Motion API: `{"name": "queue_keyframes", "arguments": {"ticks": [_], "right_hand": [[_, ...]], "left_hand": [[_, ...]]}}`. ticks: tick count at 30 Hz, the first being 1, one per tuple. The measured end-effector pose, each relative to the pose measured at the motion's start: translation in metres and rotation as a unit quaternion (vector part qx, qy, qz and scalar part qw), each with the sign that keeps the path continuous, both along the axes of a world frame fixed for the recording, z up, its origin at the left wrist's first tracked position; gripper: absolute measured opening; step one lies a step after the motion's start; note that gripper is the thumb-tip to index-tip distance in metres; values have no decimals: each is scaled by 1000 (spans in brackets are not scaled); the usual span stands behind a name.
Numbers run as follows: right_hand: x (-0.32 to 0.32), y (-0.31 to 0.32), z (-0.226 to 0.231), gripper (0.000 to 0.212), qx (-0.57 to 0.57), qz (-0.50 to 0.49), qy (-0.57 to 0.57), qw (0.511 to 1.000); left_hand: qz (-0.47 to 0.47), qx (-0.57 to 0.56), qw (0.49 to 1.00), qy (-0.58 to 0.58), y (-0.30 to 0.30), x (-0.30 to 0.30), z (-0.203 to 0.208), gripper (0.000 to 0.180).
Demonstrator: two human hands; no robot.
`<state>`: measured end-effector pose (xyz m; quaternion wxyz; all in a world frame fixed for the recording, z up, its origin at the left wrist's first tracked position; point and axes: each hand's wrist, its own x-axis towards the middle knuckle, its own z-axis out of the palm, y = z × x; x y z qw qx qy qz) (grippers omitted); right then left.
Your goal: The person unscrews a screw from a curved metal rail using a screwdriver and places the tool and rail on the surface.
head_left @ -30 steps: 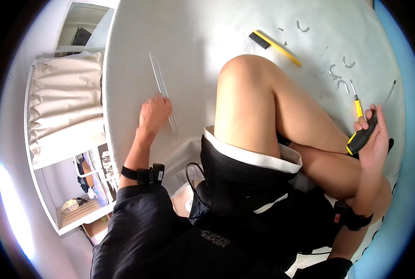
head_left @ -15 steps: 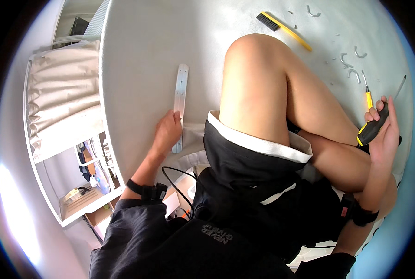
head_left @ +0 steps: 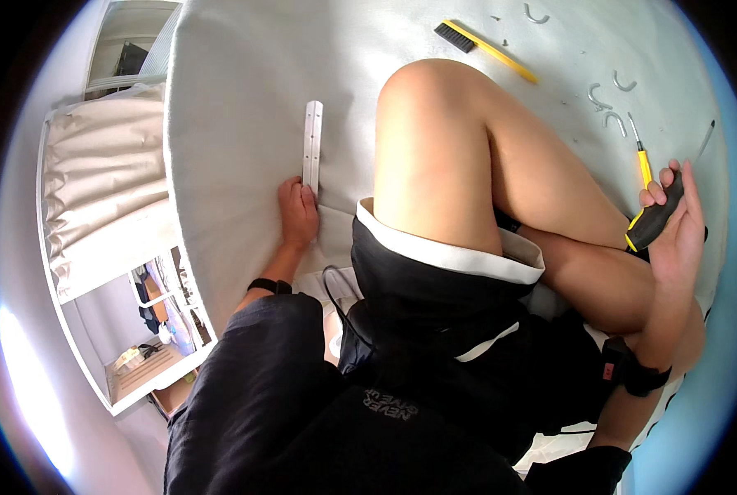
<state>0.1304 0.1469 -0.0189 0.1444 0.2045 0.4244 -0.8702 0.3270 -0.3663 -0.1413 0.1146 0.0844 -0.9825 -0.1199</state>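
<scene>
Head view. Strip (head_left: 312, 136), metal, one: left of the raised knee (head_left: 428, 91), above or on the sheet (head_left: 236, 132), cannot tell which; left hand (head_left: 301, 216) pinches its nearer part. Black screwdriver (head_left: 659, 216), one: gripped in right hand's (head_left: 675, 252) curled fingers. Hooks (head_left: 621, 122), brush (head_left: 502, 61): beyond. Step, seemingly: handling the strip; turning it calls for a steady pinch.

Bright, soft light fills the scene. Left of the raised knee (head_left: 434, 107), a faint shadow dims the grey surface (head_left: 236, 124); far left and below the knee, a glare strip (head_left: 34, 396) burns white. Focus looks sharp; fisheye distortion curves outlying edges, with blackened corners.
</scene>
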Motion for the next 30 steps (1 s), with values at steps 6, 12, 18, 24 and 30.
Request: {"name": "queue_keyframes", "arguments": {"ticks": [6,12,18,24,30], "right_hand": [[-2,-7,-13,19,-11,17,8,1000],[-3,-8,-6,19,24,-11,-19,999],[-1,-13,-8,18,27,-35,-32,998],[-1,-12,-10,18,39,-45,-29,998],[-2,-10,-11,19,43,-47,-24,998]], "left_hand": [[94,52,994,-21,2,-7,9,24],[-24,-4,1000,-20,27,-105,23,26],[64,88,994,8,-14,-151,-17,33],[67,73,993,57,-25,-196,-28,37],[55,102,988,100,-36,-219,-24,36]]}}
